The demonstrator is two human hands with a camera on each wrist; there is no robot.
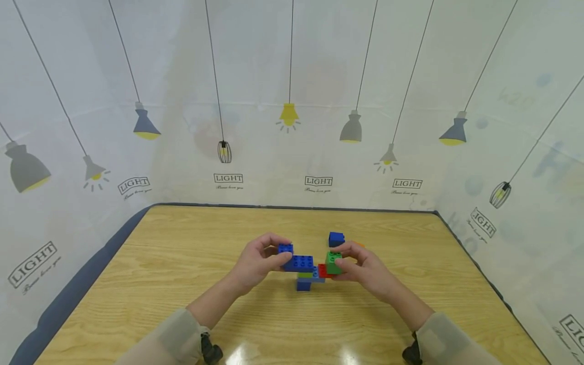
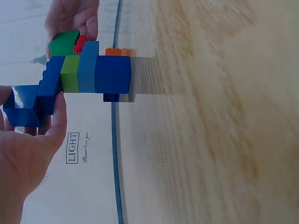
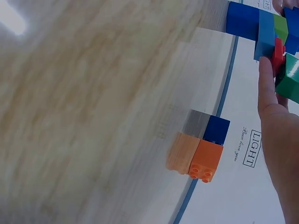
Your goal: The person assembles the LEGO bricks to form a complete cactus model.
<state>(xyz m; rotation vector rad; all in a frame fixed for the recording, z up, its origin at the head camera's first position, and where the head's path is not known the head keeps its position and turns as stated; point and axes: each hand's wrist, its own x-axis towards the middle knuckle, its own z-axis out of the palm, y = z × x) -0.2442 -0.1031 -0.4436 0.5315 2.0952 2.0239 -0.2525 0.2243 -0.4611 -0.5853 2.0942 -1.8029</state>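
A built-up stack of toy building bricks stands on the table. Its base is a dark blue brick (image 1: 303, 286), topped by a light blue brick (image 2: 88, 70). Above that, a lime green brick (image 2: 70, 73) and a thin red brick (image 1: 322, 270) sit side by side. A long blue brick (image 1: 302, 262) juts left over the lime one, with a smaller blue brick (image 1: 285, 248) on its end. My left hand (image 1: 257, 261) pinches this smaller brick, a finger touching beneath the long one. On the right, my right hand (image 1: 365, 268) grips a green brick (image 1: 334, 262) at the red piece.
Behind the right hand lie a loose blue brick (image 1: 336, 239) and an orange brick (image 3: 205, 159), close together. The wooden table (image 1: 205, 228) reaches back to a white printed curtain (image 1: 264, 76), which also hangs at both sides.
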